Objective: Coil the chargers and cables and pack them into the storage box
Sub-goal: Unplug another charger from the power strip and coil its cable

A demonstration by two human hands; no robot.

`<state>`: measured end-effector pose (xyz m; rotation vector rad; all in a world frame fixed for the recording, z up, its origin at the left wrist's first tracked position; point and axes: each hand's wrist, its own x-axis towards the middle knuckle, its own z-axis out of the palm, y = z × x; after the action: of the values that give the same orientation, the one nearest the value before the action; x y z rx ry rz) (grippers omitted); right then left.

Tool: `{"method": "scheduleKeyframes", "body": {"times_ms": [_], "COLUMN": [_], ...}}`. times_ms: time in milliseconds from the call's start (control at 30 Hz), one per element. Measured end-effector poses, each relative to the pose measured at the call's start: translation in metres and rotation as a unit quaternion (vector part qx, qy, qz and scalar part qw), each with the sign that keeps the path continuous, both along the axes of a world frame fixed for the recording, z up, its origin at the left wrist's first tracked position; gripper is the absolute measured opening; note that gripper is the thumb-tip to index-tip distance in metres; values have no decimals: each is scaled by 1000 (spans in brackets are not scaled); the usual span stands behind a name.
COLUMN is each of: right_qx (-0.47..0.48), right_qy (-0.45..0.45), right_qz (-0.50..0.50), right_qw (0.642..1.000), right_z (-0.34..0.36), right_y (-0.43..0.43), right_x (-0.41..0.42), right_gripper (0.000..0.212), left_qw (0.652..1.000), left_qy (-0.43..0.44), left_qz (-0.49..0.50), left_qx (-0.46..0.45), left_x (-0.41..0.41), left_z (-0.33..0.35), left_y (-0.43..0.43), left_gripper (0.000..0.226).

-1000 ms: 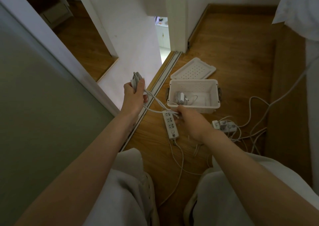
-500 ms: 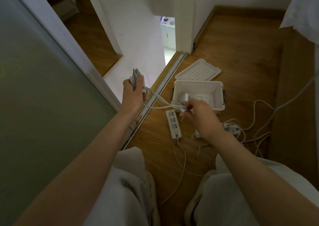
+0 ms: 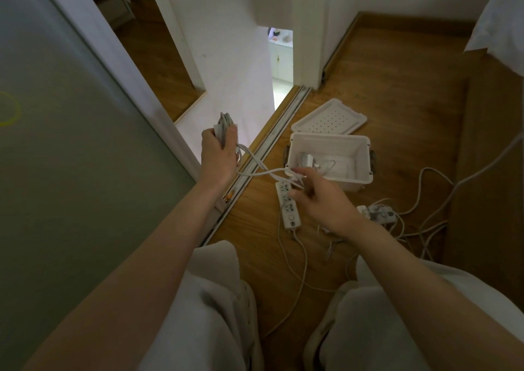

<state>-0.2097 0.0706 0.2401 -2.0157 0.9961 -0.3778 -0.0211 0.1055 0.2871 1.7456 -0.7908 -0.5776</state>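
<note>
My left hand (image 3: 218, 158) grips a bundle of coiled white cable (image 3: 224, 128) held upright above the door track. Loose strands of that white cable (image 3: 255, 169) run from it to my right hand (image 3: 320, 200), which pinches them just in front of the white storage box (image 3: 360, 158). Inside the box lies one white charger with its cord (image 3: 307, 159). A white power strip (image 3: 287, 206) lies on the floor under my right hand, its cord trailing toward my knees.
The box's perforated lid (image 3: 329, 118) lies behind it on the wooden floor. A second adapter cluster (image 3: 378, 213) and tangled white cables (image 3: 425, 223) lie right of the box. A sliding door track (image 3: 255, 163) and a glass door (image 3: 71, 172) are on the left.
My right hand has lifted off the floor and drawn the cable strands up toward the box's front, its fingers spreading. My left hand keeps its coil.
</note>
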Motion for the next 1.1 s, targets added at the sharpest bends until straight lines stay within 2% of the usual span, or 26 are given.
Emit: {"method": "scheduleKeyframes", "body": {"times_ms": [67, 133, 233, 333, 433, 500, 600, 700, 833, 900, 933, 1033, 1100], "right_qx": [118, 160, 66, -1, -66, -86, -76, -88, -153, -182, -193, -192, -114], "right_qy": [-63, -87, -14, 82, 136, 134, 82, 45, 80, 109, 122, 148, 122], "right_qz": [-27, -54, -3, 59, 97, 101, 100, 87, 54, 53, 56, 60, 52], "right_qw": [991, 982, 998, 995, 984, 982, 989, 991, 984, 976, 972, 968, 985], "right_z": [3, 4, 5, 6, 9, 11, 15, 21, 35, 37, 36, 25, 19], "right_y": [2, 1, 1, 5, 8, 9, 12, 12, 14, 18, 20, 22, 24], "right_x": [1, 0, -3, -5, -5, -6, -4, -6, -8, -7, -7, -6, -5], "right_gripper": [62, 63, 36, 46, 42, 41, 36, 16, 25, 56, 65, 62, 57], "left_qw": [1000, 999, 998, 993, 985, 982, 986, 992, 996, 995, 995, 995, 992], "left_qy": [-11, -16, -33, -32, -20, -13, 13, -5, -16, -20, -22, -6, 1], "left_qz": [-16, -30, -48, -107, -166, -179, -158, -121, -63, -41, -37, -58, -99], "left_qx": [8, 10, 17, 38, 48, 53, 47, 44, 69, 86, 89, 81, 78], "left_x": [0, -4, -9, -16, -26, -31, -29, -18, -1, 5, 6, 0, -10], "left_z": [-1, -1, -1, 1, 0, -2, -3, -8, -20, -23, -23, -17, -12], "left_y": [1, 3, 5, 6, 9, 9, 5, 1, -5, -6, -6, -3, -1], "left_gripper": [31, 26, 26, 26, 23, 21, 20, 21, 27, 29, 29, 30, 31]}}
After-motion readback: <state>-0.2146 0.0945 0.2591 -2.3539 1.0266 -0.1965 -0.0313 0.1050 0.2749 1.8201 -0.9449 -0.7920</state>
